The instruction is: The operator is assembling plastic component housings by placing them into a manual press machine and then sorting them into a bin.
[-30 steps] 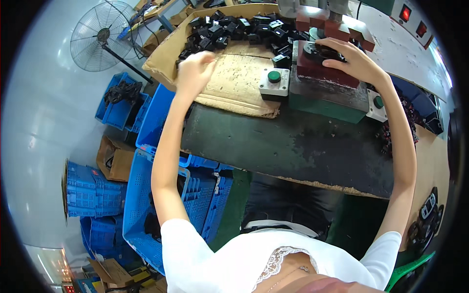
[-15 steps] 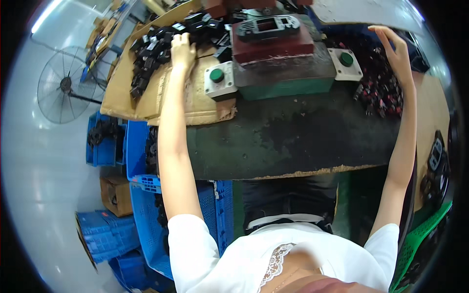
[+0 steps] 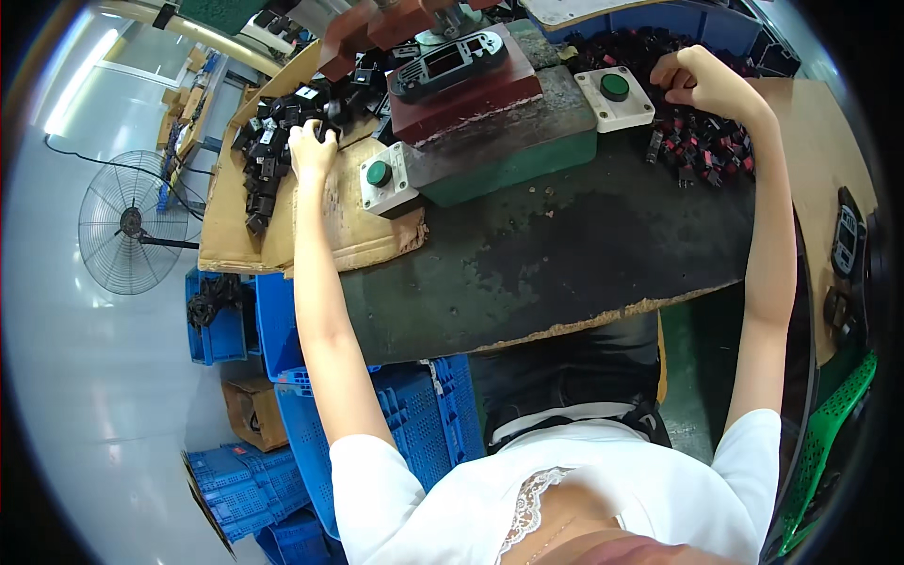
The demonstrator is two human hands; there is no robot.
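Observation:
My left hand (image 3: 313,151) reaches into a heap of black plastic parts (image 3: 268,141) at the left, fingers bent around a dark piece that is partly hidden. At the far right, my right hand (image 3: 704,83) hangs over a pile of small black and red parts (image 3: 702,151). Its fingers are curled inward, and whatever they may hold is hidden. Between the hands, a long black housing with window cutouts (image 3: 447,66) lies on a dark red block (image 3: 471,105), above a green-sided metal base (image 3: 513,169).
White boxes with green push buttons flank the base, one left (image 3: 387,184) and one right (image 3: 614,98). Reddish-brown machine parts (image 3: 395,26) overhang the housing. Cardboard (image 3: 353,235) lies under the black heap. Blue crates (image 3: 424,405) stand below left; a green basket (image 3: 824,433) is at lower right.
The whole view has turned and shifted. My right hand's fingers have gone from stretched out to curled over the small parts. My left hand stays at the black heap, its fingers more bent.

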